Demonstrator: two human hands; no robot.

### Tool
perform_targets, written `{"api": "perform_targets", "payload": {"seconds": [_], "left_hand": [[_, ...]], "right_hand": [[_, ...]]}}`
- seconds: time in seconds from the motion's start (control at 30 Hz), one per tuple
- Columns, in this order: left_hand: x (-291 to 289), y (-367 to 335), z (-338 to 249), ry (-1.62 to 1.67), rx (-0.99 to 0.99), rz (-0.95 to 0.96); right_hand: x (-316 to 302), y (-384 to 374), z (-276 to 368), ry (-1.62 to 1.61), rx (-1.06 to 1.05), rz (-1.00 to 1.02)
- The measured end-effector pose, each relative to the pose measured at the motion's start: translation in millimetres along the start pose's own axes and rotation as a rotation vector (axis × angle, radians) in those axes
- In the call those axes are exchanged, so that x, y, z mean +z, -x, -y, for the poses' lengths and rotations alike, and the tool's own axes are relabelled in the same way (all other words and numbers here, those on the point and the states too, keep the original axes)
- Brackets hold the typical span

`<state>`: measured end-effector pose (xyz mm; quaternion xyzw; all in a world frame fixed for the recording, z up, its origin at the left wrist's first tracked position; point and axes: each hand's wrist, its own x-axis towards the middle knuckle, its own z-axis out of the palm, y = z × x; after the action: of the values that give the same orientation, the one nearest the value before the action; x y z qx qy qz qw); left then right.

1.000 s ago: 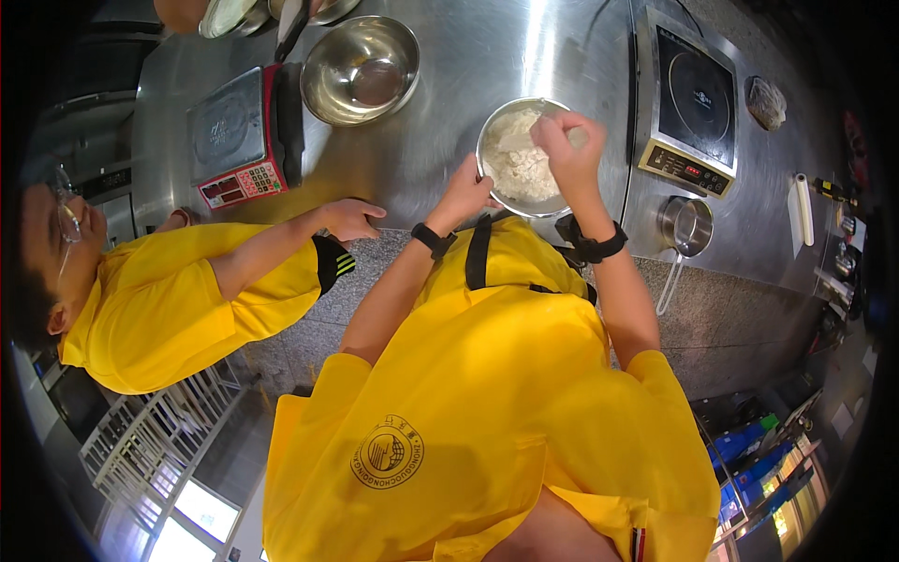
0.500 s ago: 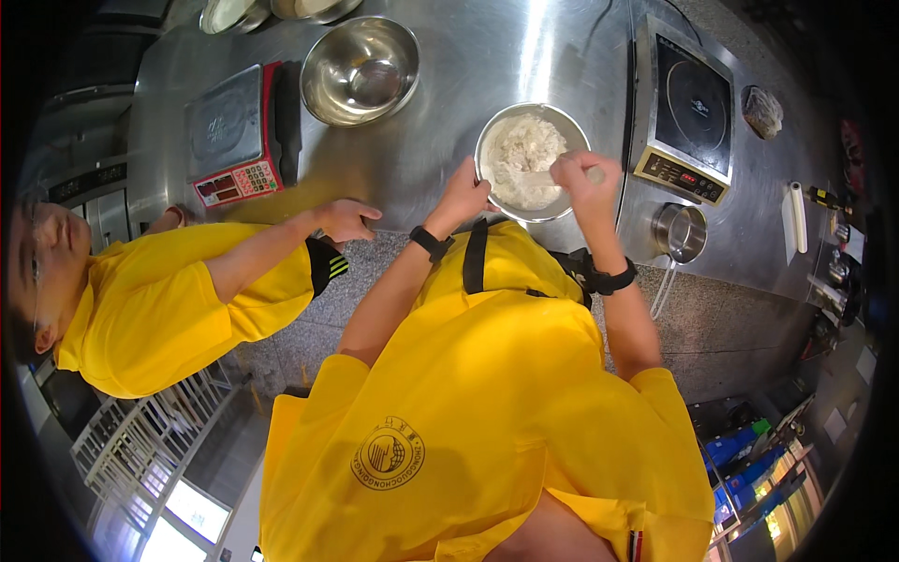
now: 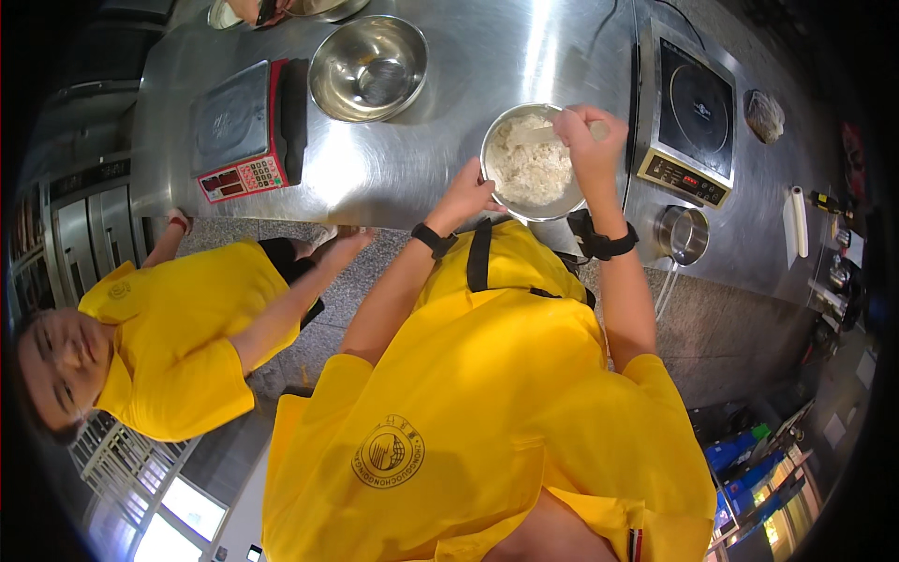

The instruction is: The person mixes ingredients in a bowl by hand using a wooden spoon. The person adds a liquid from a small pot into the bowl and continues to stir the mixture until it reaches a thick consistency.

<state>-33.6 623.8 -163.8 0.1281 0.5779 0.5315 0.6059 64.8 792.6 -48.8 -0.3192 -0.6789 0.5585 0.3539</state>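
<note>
A steel bowl (image 3: 565, 205) stands near the table's front edge, with a lumpy, whitish flour mixture (image 3: 532, 175) inside. My left hand (image 3: 465, 197) is closed on the bowl's left rim, thumb at the near side. Over the right side of the bowl, my right hand (image 3: 596, 157) is wrapped round the handle of a pale spatula (image 3: 532, 136). Its blade points left and lies against the mixture toward the far side. My fingers cover part of the handle.
Left of the bowl are a larger steel bowl (image 3: 398, 89) and a red-framed scale (image 3: 234, 122). An induction cooker (image 3: 693, 112) and a small saucepan (image 3: 685, 234) sit right. A co-worker in yellow (image 3: 178, 328) stands left; another person's hand (image 3: 251, 11) shows at the far edge.
My right hand and the spatula have moved to the far side of the bowl. The co-worker at left has shifted back from the table, and another hand has appeared at the far edge.
</note>
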Motion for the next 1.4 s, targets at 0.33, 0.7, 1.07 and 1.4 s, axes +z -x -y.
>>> {"api": "perform_targets", "payload": {"seconds": [0.33,0.7,1.07,1.4], "left_hand": [[2,-5,2,-0.119,0.005,-0.073],[2,-4,-1,0.027,-0.017,0.030],[2,-3,-4,0.002,0.034,0.022],[4,-12,2,-0.095,0.005,-0.018]], "right_hand": [[-51,40,-32,0.070,0.044,0.047],[9,22,0,-0.026,0.091,0.027],[-63,30,7,0.340,0.119,0.137],[-98,18,45,1.370,-0.152,0.768]]}}
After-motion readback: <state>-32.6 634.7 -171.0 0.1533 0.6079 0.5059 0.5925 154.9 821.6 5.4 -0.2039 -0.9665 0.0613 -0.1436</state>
